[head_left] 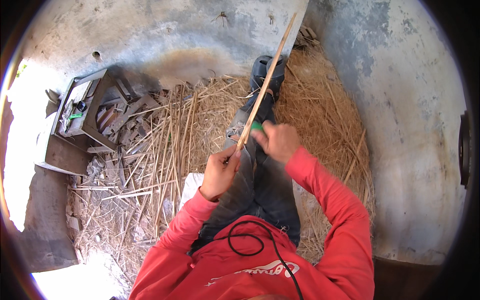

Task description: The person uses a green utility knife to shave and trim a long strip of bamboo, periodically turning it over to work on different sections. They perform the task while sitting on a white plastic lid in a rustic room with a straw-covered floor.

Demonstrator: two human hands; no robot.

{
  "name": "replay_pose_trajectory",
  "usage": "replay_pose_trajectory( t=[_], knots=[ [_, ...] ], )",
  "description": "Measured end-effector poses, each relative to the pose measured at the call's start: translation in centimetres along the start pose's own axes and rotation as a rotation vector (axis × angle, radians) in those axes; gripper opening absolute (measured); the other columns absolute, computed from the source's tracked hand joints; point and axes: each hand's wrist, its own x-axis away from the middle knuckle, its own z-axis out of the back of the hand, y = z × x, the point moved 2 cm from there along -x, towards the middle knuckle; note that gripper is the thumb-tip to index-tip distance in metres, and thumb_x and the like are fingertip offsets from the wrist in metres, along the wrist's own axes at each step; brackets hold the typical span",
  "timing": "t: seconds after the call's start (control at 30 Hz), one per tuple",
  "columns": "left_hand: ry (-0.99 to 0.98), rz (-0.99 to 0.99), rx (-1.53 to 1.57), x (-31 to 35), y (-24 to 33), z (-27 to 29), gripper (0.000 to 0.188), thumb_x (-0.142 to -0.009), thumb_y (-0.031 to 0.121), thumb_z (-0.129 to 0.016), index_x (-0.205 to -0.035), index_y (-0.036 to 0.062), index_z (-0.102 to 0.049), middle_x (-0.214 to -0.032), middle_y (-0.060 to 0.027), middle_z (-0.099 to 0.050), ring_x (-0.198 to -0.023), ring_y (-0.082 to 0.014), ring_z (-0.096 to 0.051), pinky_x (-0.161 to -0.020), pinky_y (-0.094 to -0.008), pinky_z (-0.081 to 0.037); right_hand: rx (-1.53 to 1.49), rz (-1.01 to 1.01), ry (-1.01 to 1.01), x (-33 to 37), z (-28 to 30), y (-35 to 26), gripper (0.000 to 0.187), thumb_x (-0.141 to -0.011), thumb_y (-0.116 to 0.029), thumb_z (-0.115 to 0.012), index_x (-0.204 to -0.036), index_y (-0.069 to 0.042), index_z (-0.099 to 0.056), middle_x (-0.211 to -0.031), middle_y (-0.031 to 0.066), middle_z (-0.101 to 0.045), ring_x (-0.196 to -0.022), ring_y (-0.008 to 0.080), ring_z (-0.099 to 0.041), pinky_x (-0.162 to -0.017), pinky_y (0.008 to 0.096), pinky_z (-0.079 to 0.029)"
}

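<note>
A long, narrow strip of split wood or bamboo (269,80) slants up and away from me, over my legs. My left hand (219,172) is closed around its near end, with the thumb pressed along it. Just right of the strip, my right hand (280,142) is closed on a tool with a green handle (257,125). That hand is slightly blurred. The working end of the tool is mostly hidden, so I cannot tell its kind. The tool is against or very near the strip, a little beyond my left hand.
My outstretched legs (272,185) end in dark boots (261,70). Many loose strips (182,130) lie to the left, and shavings (320,100) cover the floor. A battered wooden stool or frame (92,125) stands far left, a green object (76,116) on it. Concrete walls (410,125) enclose the space.
</note>
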Motion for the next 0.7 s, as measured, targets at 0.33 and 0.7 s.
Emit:
replay_pose_trajectory(
  t=[0.33, 0.7],
  knots=[
    [-0.305, 0.322, 0.075, 10.8, -2.9, 3.5, 0.031, -0.109, 0.017, -0.051, -0.130, -0.0005, -0.066, -0.064, 0.0045, -0.048, -0.051, -0.0027, -0.040, -0.046, -0.0218, -0.033, 0.252, -0.553, 0.053, -0.5, 6.1, 22.4, 0.068, -0.107, -0.059, -0.034, -0.096, -0.003, -0.070, -0.059, 0.0145, -0.058, -0.052, 0.0322, -0.058, -0.052, 0.0507, -0.045],
    [-0.368, 0.211, -0.080, 6.6, -1.9, 8.2, 0.031, -0.109, 0.019, -0.053, -0.126, -0.0016, -0.068, -0.064, 0.0040, -0.049, -0.053, -0.0029, -0.041, -0.049, -0.0220, -0.032, 0.247, -0.434, 0.255, -1.3, 7.7, 21.9, 0.060, -0.106, -0.056, -0.041, -0.102, -0.004, -0.071, -0.064, 0.0164, -0.064, -0.057, 0.0355, -0.064, -0.057, 0.0508, -0.051]
  ],
)
